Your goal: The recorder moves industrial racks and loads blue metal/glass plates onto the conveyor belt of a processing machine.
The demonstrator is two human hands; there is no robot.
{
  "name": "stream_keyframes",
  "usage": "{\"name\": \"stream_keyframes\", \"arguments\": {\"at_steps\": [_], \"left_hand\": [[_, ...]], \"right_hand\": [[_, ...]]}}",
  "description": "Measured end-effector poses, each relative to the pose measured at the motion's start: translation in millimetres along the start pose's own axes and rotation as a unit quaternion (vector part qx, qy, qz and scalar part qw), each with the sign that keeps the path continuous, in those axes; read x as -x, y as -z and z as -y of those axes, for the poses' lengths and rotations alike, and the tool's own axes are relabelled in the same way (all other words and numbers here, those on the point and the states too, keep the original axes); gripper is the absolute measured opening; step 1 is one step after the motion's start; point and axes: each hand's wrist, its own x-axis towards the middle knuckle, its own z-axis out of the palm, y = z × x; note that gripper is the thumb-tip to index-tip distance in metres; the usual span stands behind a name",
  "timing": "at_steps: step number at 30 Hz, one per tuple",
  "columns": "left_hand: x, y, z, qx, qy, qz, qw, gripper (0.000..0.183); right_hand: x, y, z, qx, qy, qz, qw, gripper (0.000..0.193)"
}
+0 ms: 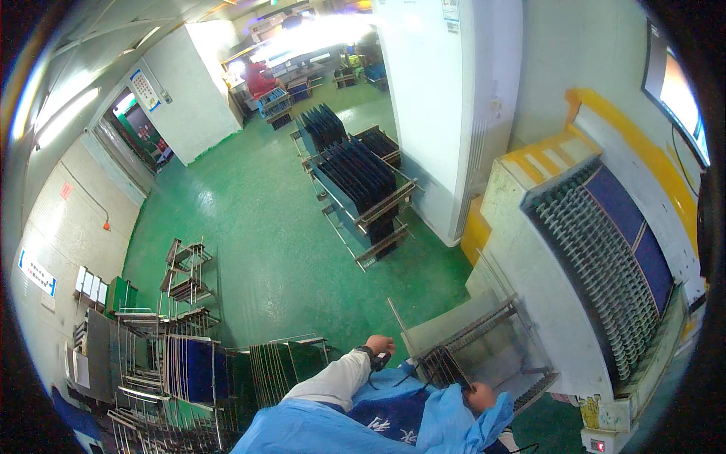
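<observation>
My left hand point(380, 346), with a black watch point(380, 360) on its wrist, hovers at the near left of a metal rack point(484, 325). Nothing shows in it, and its fingers are too small to make out clearly. Several dark thin panels point(442, 367) stand on edge in the rack, close in front of my body. Beside their right edge is my right hand point(480, 397), its fingers bent toward the panels. Whether it grips one I cannot tell. A light blue garment point(302, 431) covers my front and right arm.
At right, a roller machine point(597, 257) carries blue panels point(635, 219). Metal racks of dark panels point(355, 178) stand ahead on the green floor point(249, 227). More racks point(197, 371) crowd the lower left. A white cabinet point(446, 98) rises ahead; a person in red point(259, 79) sits far off.
</observation>
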Motion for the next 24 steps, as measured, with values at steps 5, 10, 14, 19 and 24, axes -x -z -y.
{"name": "stream_keyframes", "arguments": {"at_steps": [5, 10, 14, 19, 24], "left_hand": [[13.1, -12.2, -12.2, 0.336, 0.052, -0.085, 0.937, 0.023], [6.4, -6.2, -14.1, 0.318, 0.126, -0.057, 0.938, 0.027], [11.3, 0.3, -14.6, -0.09, -0.029, -0.005, 0.996, 0.031], [13.8, 1.9, -13.3, -0.203, -0.063, -0.01, 0.977, 0.03], [0.5, 5.5, 9.5, 0.016, 0.006, -0.03, 0.999, 0.024]], "right_hand": [[-0.8, 1.8, -1.9, -0.015, -0.009, 0.017, 1.0, 0.039], [-4.7, -0.6, -3.7, 0.008, -0.004, 0.012, 1.0, 0.041], [-5.3, -0.9, -3.6, 0.015, -0.017, 0.014, 1.0, 0.041], [-4.5, -2.9, -4.6, 0.019, -0.006, 0.026, 0.999, 0.041], [-3.2, -10.3, -2.0, 0.043, -0.013, -0.006, 0.999, 0.037]]}}
